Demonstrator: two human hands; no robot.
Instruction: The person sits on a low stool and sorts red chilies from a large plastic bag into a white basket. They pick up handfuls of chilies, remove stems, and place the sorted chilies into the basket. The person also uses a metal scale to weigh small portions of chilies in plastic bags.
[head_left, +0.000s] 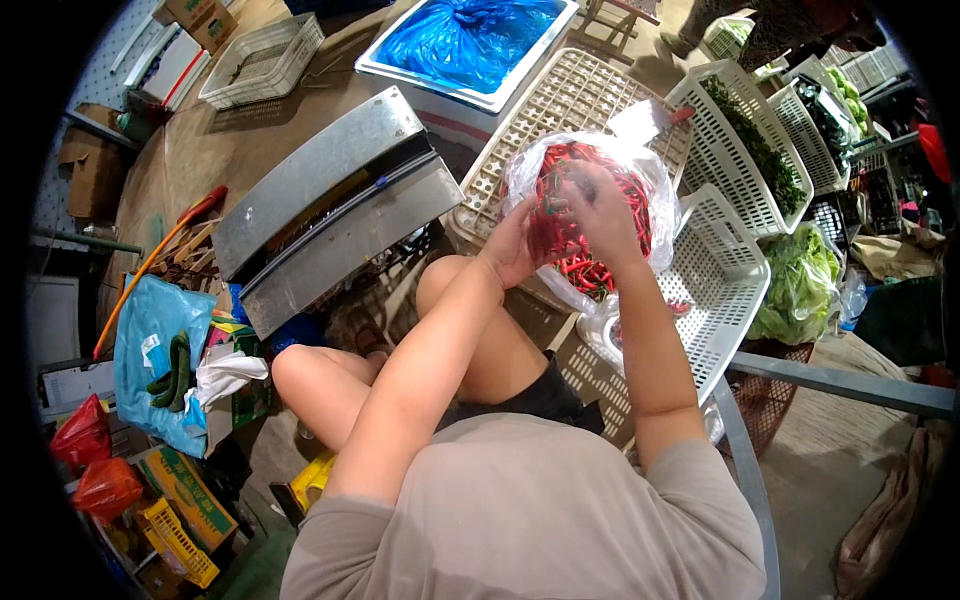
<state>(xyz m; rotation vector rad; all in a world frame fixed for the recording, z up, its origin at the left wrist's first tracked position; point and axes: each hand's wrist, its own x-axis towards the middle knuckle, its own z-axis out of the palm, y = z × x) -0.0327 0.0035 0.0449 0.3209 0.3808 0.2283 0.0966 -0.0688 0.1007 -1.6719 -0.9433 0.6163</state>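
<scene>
A clear plastic bag (660, 225) full of thin red chili peppers (581, 281) lies open in front of me. It rests on a beige plastic grid crate (517, 135) turned with its lattice face up. My left hand (516, 251) is at the bag's near left side, its fingers curled around a bunch of red chilies with some green stems. Close beside it, my right hand (606, 214) is over the chilies in the bag, blurred by motion. Its fingertips are partly hidden, and whether it pinches a chili cannot be made out.
A white perforated basket (724, 262) with a few chilies stands at right, beside bagged lettuce (799, 281). Leafy greens fill another crate (739, 127). A metal box (322, 187) lies left, a foam box with blue plastic (465, 45) behind. A person's legs (757, 37) show top right.
</scene>
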